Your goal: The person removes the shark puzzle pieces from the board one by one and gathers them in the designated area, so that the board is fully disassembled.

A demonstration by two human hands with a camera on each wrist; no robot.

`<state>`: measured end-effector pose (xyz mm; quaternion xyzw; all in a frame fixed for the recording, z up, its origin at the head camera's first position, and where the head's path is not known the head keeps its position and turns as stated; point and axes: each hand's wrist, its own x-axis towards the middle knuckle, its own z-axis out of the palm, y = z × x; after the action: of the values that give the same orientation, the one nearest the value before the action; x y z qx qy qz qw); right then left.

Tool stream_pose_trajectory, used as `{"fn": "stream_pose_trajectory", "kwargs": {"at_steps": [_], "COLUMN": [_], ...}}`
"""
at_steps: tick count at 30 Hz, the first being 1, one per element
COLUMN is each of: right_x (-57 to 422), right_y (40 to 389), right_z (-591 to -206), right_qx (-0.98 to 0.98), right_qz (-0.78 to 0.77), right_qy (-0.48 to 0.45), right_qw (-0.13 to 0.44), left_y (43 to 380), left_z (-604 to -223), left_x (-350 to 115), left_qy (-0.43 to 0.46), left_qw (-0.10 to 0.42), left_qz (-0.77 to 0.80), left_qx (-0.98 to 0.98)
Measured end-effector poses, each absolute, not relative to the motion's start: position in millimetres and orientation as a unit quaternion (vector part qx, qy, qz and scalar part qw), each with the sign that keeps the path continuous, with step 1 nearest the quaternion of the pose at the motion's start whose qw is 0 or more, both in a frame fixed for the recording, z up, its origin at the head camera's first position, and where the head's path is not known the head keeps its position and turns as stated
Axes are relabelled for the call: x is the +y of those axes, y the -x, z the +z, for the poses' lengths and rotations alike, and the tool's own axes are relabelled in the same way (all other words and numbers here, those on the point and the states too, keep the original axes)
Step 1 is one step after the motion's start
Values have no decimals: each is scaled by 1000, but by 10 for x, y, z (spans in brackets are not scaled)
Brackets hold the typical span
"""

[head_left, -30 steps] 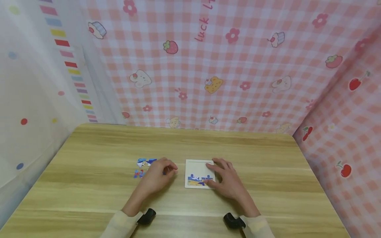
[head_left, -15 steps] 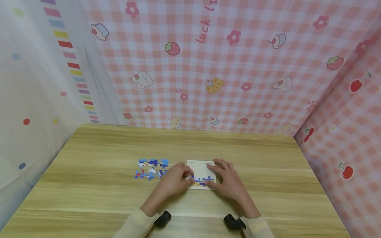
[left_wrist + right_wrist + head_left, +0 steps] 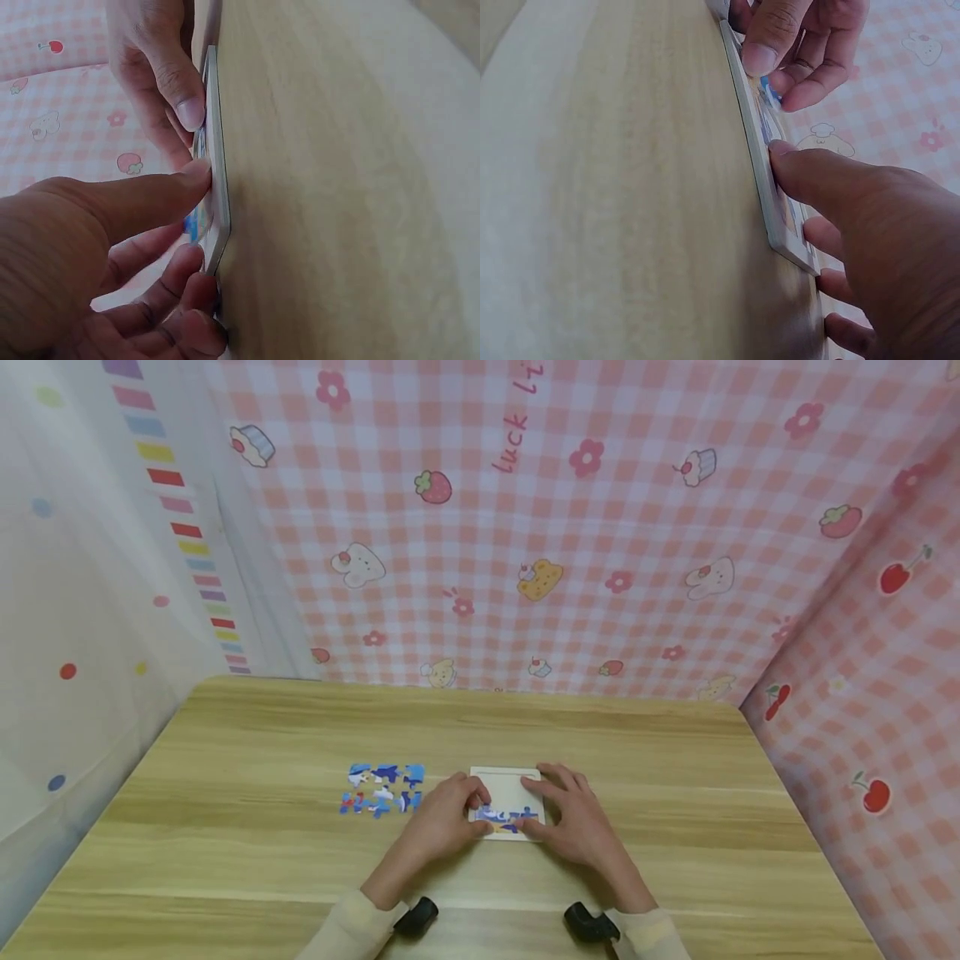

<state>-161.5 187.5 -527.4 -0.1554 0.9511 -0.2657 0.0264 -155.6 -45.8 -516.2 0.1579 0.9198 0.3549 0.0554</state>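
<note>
A small white-framed puzzle board (image 3: 511, 791) lies on the table, its near part filled with blue and yellow pieces (image 3: 507, 817). My left hand (image 3: 446, 814) is at the board's left side. Between its thumb and fingers it pinches a blue-and-white puzzle piece (image 3: 770, 94), low over the board and mostly hidden by the fingers in the head view. Across the right border lies my right hand (image 3: 576, 814), fingers spread. Its thumb (image 3: 791, 161) presses on the near pieces, and other fingertips touch the right side of the frame.
Several loose puzzle pieces (image 3: 382, 789) lie in two rows left of the board. The wooden table (image 3: 637, 743) meets a pink checked cloth (image 3: 480, 527) at the back. More cloth hangs at both sides.
My left hand has moved right from beside the loose pieces to the board's left side, carrying a puzzle piece. My right hand stays on the board.
</note>
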Motion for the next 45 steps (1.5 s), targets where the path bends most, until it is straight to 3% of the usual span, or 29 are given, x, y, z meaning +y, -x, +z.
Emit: {"fn": "stream_pose_trajectory", "kwargs": {"at_steps": [10, 21, 45], "right_x": [1874, 1867, 1870], "right_y": [1603, 1601, 1619], "right_z": [-5279, -5282, -5283], "right_qx": [951, 951, 948], "right_qz": [-268, -270, -276], "right_qy": [154, 151, 152], "right_qw": [26, 27, 34], "left_y": [1540, 1489, 1245], "left_z": [-5198, -5189, -5237], "left_x": [-519, -699, -1685], "left_qy": [-183, -166, -93], "left_qw": [19, 18, -16], "left_qz": [422, 478, 501], "left_qx": [888, 862, 860]}}
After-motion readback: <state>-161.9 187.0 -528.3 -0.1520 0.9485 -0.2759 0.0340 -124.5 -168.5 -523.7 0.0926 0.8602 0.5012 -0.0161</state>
